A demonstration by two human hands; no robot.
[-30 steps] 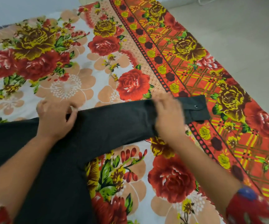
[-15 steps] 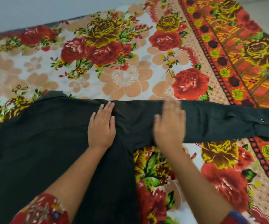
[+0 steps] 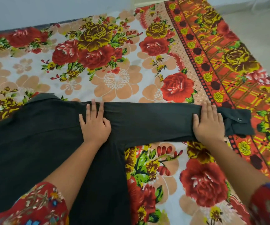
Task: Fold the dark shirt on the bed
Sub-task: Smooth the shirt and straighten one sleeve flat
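The dark shirt [image 3: 33, 143] lies flat on the bed, its body at the lower left and one long sleeve [image 3: 152, 120] stretched out to the right. My left hand [image 3: 95, 124] presses flat on the shoulder where the sleeve starts, fingers straight. Near the sleeve's far end my right hand [image 3: 208, 125] lies flat with straight fingers. The cuff [image 3: 238, 122], with a small snap button, sticks out just right of that hand. The collar [image 3: 45, 97] shows at the shirt's top edge.
A floral bedsheet [image 3: 118, 75] in red, yellow and peach covers the bed. Its orange patterned border [image 3: 228, 70] runs along the right side. Pale floor [image 3: 260, 26] lies beyond the bed's right edge, and a light wall [image 3: 49, 10] at the back.
My right hand has slid right along the sleeve from near the armpit to just before the cuff. My left hand stays flat on the shoulder. The view has shifted slightly.
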